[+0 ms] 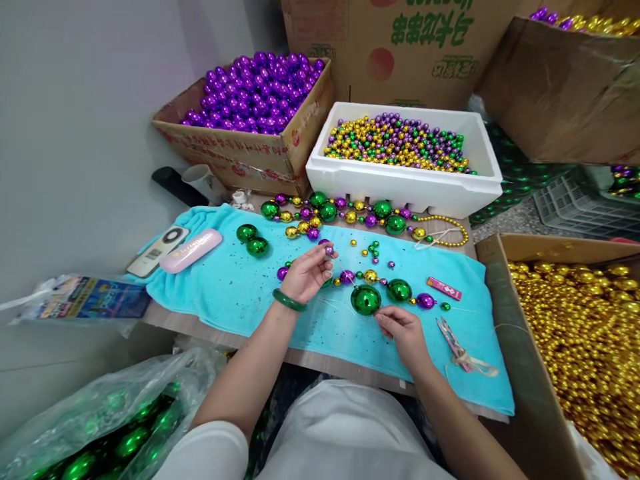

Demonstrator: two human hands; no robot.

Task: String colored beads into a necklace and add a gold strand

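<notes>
over the blue towel (240,287), the left hand (307,273) pinches a small purple bead (329,251) while the right hand (404,333) grasps the edge of a large green ball (366,300); a light, steady pinch should suit slick surfaces. behind, a white foam box (370,180) holds mixed small beads (395,143), a carton (255,160) purple balls (260,93).

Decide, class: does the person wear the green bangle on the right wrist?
No, the green bangle circles the wrist of the left hand, while the right hand shows none.
</notes>
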